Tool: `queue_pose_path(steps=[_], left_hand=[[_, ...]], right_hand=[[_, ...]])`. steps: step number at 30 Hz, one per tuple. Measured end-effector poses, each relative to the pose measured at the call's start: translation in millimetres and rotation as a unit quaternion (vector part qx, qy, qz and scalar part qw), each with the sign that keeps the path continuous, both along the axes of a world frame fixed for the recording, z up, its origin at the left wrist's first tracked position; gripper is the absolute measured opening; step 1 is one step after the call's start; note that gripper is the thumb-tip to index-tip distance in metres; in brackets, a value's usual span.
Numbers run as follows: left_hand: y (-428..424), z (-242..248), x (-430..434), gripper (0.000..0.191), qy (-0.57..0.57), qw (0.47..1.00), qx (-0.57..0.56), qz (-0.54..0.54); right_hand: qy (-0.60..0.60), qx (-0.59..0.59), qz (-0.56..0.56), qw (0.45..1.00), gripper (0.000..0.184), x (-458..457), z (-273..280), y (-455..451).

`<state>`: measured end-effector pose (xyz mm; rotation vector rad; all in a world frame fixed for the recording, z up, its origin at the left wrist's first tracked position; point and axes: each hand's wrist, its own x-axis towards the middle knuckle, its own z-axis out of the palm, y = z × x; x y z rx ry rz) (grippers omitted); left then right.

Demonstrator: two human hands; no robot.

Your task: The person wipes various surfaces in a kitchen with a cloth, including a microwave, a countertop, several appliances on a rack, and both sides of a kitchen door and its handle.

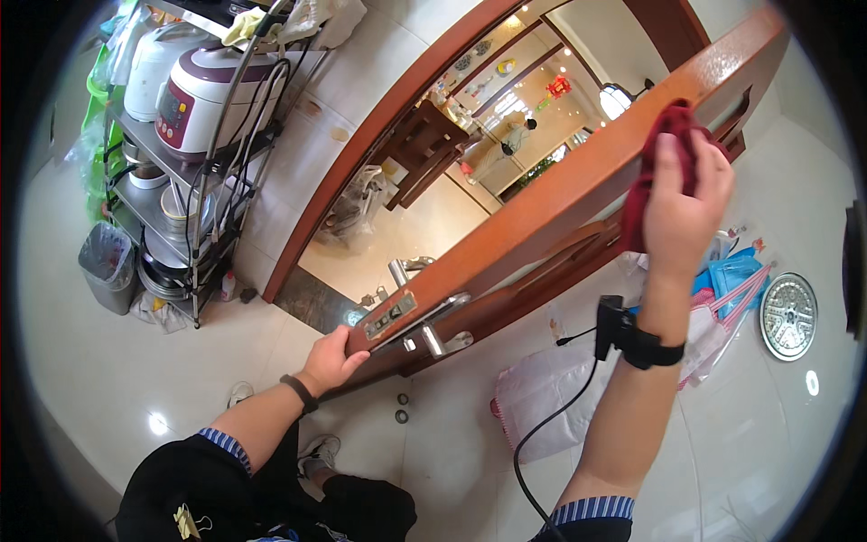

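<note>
A brown wooden door (542,196) stands ajar before me, its narrow edge turned towards me. My left hand (332,360) grips that edge just below the metal lock plate (389,316). Higher up, my right hand (687,190) presses a dark red cloth (660,162) against the door near its top, fingers spread over the folds. Metal lever handles stick out on both faces, the nearer handle (443,341) beside my left hand. Keys (374,296) hang by the far handle (406,269). A black device on a strap (613,332) with a cable sits on my right wrist.
At left, a metal rack (203,223) carries a rice cooker (217,101), a kettle (159,71) and pots; a lined bin (108,264) stands beside it. Bags and aprons (728,291) hang on the right wall. Through the doorway (379,230), a person (518,139) stands in another room.
</note>
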<state>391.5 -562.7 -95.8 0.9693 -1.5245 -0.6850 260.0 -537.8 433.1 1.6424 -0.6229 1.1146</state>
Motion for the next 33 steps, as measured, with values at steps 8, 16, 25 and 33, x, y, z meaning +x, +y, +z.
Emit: queue_pose_path(steps=[8, 16, 25, 33], left_hand=[[26.2, -4.8, -6.6, 0.053, -0.029, 0.998, -0.026, 0.050], [34.7, -1.5, -21.1, 0.053, -0.008, 0.999, -0.011, 0.049], [45.4, 2.5, -28.0, 0.056, -0.006, 0.998, -0.024, 0.052], [43.4, 1.5, -14.2, 0.056, -0.004, 0.998, -0.012, 0.062]], right_hand=[[0.231, 0.216, -0.175, 0.932, 0.031, 15.9, -155.4, 45.1], [0.291, 0.247, -0.219, 0.898, 0.055, 5.9, -133.5, 65.8], [0.109, 0.010, -0.206, 0.973, 0.052, 6.8, 1.6, 34.7], [0.144, 0.168, -0.202, 0.954, 0.034, 28.6, -110.6, 41.0]])
